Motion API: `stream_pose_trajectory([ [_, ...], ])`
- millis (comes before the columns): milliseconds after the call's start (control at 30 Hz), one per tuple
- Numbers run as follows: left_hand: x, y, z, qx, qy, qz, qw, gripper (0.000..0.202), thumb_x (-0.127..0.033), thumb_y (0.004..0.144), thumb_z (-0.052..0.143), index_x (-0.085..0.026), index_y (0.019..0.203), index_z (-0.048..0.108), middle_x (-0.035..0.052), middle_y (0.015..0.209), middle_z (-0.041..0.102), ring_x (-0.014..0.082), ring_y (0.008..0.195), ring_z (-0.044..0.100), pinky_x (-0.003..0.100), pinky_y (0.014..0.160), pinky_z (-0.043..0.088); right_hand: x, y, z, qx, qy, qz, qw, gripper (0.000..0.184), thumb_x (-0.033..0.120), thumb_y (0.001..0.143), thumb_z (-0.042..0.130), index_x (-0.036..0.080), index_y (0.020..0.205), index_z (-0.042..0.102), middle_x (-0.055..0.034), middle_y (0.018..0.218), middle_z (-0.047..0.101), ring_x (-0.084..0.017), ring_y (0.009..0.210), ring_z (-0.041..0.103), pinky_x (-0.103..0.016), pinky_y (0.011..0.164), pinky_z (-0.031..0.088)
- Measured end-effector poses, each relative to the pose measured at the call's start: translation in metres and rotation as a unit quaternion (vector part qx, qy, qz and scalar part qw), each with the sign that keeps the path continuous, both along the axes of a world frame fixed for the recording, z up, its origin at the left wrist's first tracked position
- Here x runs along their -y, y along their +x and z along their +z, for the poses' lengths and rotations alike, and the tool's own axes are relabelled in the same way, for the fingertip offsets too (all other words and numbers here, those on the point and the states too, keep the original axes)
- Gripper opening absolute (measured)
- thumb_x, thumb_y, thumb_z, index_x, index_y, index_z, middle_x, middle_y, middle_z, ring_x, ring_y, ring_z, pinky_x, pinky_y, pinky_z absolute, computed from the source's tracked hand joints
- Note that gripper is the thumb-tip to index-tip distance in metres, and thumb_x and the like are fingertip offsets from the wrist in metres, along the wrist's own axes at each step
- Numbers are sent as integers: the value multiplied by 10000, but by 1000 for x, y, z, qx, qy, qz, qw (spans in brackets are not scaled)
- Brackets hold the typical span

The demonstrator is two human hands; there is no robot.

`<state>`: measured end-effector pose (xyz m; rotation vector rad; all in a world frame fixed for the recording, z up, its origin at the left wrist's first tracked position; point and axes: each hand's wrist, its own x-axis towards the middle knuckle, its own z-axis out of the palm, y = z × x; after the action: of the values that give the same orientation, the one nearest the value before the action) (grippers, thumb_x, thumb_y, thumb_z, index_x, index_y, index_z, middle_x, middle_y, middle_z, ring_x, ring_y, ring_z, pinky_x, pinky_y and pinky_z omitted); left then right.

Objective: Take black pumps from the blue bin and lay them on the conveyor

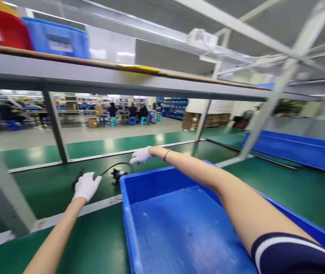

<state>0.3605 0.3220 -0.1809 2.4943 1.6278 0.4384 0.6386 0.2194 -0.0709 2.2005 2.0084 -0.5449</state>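
Observation:
My left hand (87,186), in a white glove, reaches over a dark part (77,180) on the green bench. Its thumb stands apart from the fingers, and the hand covers much of that part. To its right lies a small black device (119,174), beside the corner of a blue bin. A thin black cable (119,163) arcs from near my left thumb toward the device. My right hand (140,155), also white-gloved, stretches across the bin just beyond the device. Its fingers are bent together near the cable, and I cannot see what is between them.
The large blue bin (135,236) stands in front of me under my right arm. White frame posts (56,129) rise from the green bench (99,243). Red (4,28) and blue (56,38) bins sit on the overhead shelf. Another long blue bin (299,150) is at right. Seated people are far off.

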Motion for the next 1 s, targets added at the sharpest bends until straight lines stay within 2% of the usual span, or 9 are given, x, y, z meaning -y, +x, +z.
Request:
stream_pose_trajectory([
  [67,11,8,28,19,4,-32,999,662,-466,990,374,-26,1438,584,272,1508,567,435,1395,544,532,1178,415,54,39,18,-7,-28,-39,999,382,478,1070,579,134,1209,673,-73,1122,715,-176,960,706,-370,877,608],
  [133,32,20,54,39,4,-73,997,704,-500,975,332,-43,1453,574,238,1542,554,403,1435,518,501,1215,384,124,69,18,16,-79,-92,993,366,464,1067,588,128,1174,684,-65,1082,719,-175,936,708,-371,869,609],
  [233,86,44,87,57,-6,-153,987,685,-552,956,309,-138,1390,639,140,1496,629,327,1394,573,430,1190,431,228,87,-13,69,-182,-166,967,290,397,1025,676,115,1085,704,-55,1030,725,-183,934,713,-392,884,612],
  [333,154,68,108,74,-41,-244,966,655,-596,922,354,-183,1308,686,107,1415,694,306,1309,634,416,1148,472,293,81,-57,84,-222,-178,955,319,432,999,708,128,1093,714,-77,1114,728,-208,1038,706,-441,974,588],
  [433,217,83,116,89,-93,-309,942,630,-618,889,410,-207,1267,703,106,1376,716,311,1284,648,415,1128,484,314,69,-82,77,-211,-156,962,335,445,985,722,146,1137,718,-93,1233,707,-240,1172,667,-486,1070,534],
  [533,264,84,115,96,-128,-352,922,583,-613,889,441,-231,1231,719,98,1348,730,316,1265,658,427,1118,491,314,59,-86,77,-202,-156,964,296,421,963,753,146,1067,728,-85,1190,722,-237,1158,674,-477,1066,535],
  [733,304,81,103,149,-205,-361,897,394,-550,845,601,-268,1065,768,82,1227,778,336,1194,681,467,1093,495,335,42,-78,48,-92,-175,979,171,317,988,728,151,1025,722,-65,1123,727,-197,1065,692,-412,995,576],
  [833,313,96,92,198,-273,-331,882,359,-509,810,679,-246,1042,759,104,1262,765,347,1262,644,497,1183,414,347,43,-63,1,-6,-180,984,166,303,993,719,144,1043,709,-46,1046,719,-174,958,697,-368,903,599],
  [1000,336,139,76,282,-353,-296,842,756,-638,899,625,-181,1486,485,231,1579,522,360,1425,541,531,1196,410,359,42,1,-79,206,-205,954,175,306,1042,631,132,1037,650,9,839,644,-130,756,630,-297,760,549],
])
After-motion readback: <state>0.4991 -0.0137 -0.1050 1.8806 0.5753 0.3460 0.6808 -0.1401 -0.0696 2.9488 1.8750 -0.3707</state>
